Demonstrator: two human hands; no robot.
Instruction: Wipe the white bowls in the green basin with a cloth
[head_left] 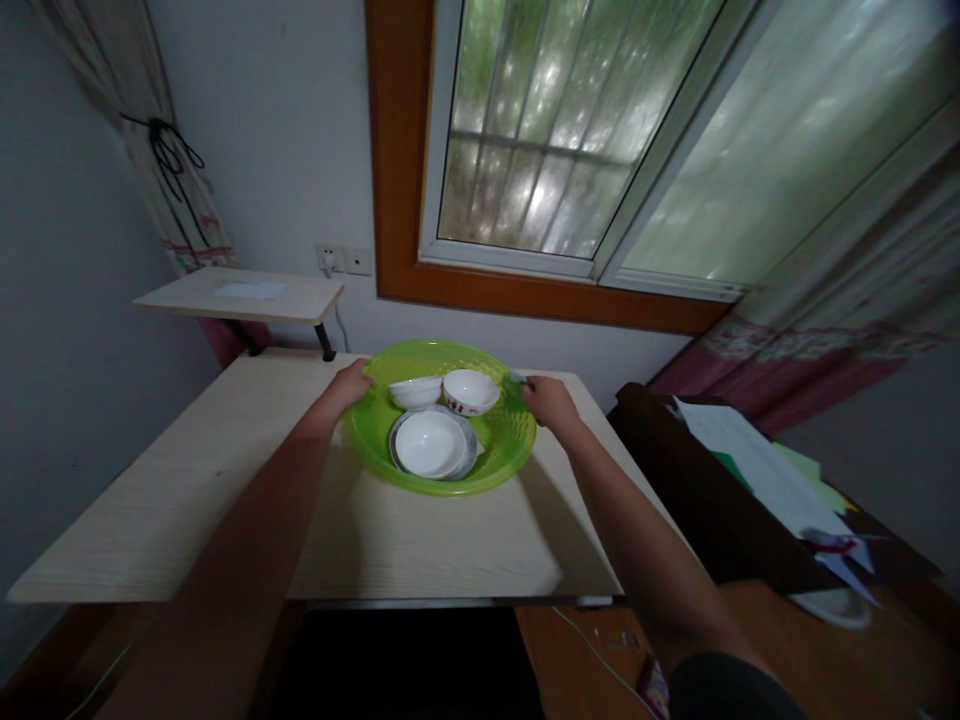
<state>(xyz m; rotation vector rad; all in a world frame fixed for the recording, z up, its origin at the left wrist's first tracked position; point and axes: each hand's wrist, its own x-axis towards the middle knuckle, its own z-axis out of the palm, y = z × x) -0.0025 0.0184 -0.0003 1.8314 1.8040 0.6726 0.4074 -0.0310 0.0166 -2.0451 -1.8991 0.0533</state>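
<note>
A round green plastic basin (504,450) is held over the light wooden table, its inside facing me. My left hand (348,386) is closed on the basin's left rim. On the opposite side my right hand (551,402) grips the right rim; a small grey and dark item (520,380) shows by its fingers, too indistinct to name. Inside lie white bowls: one (415,392) at the back left, a patterned one (471,392) tilted beside it, and another (430,444) at the front, resting on a grey-edged dish (471,455).
The table (442,550) extends under the basin. A small raised shelf (292,298) carrying a paper stands at the back left, near wall sockets (343,260). Behind is a window (547,130). Papers (765,470) lie on a dark brown piece of furniture (675,480) at right.
</note>
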